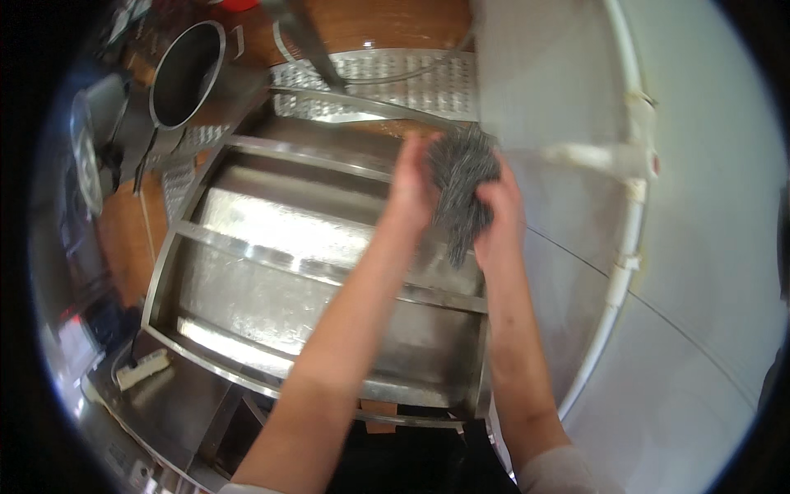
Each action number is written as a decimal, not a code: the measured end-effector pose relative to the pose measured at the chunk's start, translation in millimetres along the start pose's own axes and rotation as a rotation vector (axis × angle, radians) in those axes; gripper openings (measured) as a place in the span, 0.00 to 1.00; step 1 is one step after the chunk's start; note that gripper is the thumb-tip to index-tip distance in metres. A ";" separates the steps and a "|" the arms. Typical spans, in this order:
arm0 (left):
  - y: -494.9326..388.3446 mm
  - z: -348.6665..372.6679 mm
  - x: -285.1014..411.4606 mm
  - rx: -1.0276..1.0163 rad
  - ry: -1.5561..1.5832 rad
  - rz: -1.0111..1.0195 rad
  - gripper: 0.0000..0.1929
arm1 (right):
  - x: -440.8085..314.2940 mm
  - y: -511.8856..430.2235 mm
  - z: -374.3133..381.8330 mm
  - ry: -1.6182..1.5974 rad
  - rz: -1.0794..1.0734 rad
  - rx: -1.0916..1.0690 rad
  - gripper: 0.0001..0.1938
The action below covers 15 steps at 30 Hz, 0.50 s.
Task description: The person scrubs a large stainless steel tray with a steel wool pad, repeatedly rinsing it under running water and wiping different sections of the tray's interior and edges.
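Note:
A dark grey bundle of fine strands (464,185), shaggy and blurred, is held between my two hands; its exact kind cannot be told. My left hand (412,176) presses on its left side. On the right side, my right hand (503,200) curls around it, the thumb lying across the strands. Both hands are above the upper right part of a stainless-steel panel (247,287) with a raised rim and crossbars. The panel looks wet or shiny, and my forearms cover part of it.
A white pipe (631,216) runs along the pale wall (697,259) on the right. A deep pot (188,74) stands upper left. Perforated metal sheets (401,77) lie beyond the panel on a brown floor (382,21). At lower left is a white power strip (143,370).

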<state>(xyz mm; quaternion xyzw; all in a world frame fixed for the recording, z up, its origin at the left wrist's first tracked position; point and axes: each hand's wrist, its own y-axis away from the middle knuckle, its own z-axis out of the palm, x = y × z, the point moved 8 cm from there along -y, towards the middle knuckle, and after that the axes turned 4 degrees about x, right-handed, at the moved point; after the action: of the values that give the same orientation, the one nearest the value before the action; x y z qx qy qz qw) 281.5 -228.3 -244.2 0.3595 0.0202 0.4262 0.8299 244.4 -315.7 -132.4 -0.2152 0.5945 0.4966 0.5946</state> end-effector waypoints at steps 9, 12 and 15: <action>6.7 75.6 -59.5 -0.063 -0.123 -0.141 0.32 | 0.5 -69.7 -66.4 0.826 -0.243 0.380 0.16; 8.2 99.3 -35.3 0.031 -0.704 0.175 0.35 | 20.3 -98.9 -94.0 0.220 -0.094 0.317 0.16; -2.2 85.8 -16.4 -0.078 -1.044 0.252 0.36 | 19.9 -69.3 -56.2 0.053 0.104 0.279 0.15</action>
<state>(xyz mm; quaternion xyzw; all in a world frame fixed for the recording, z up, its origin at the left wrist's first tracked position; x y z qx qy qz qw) 301.8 -290.7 -186.5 0.4923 -0.4540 0.2877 0.6847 271.4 -385.3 -185.1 -0.1123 0.6835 0.4334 0.5765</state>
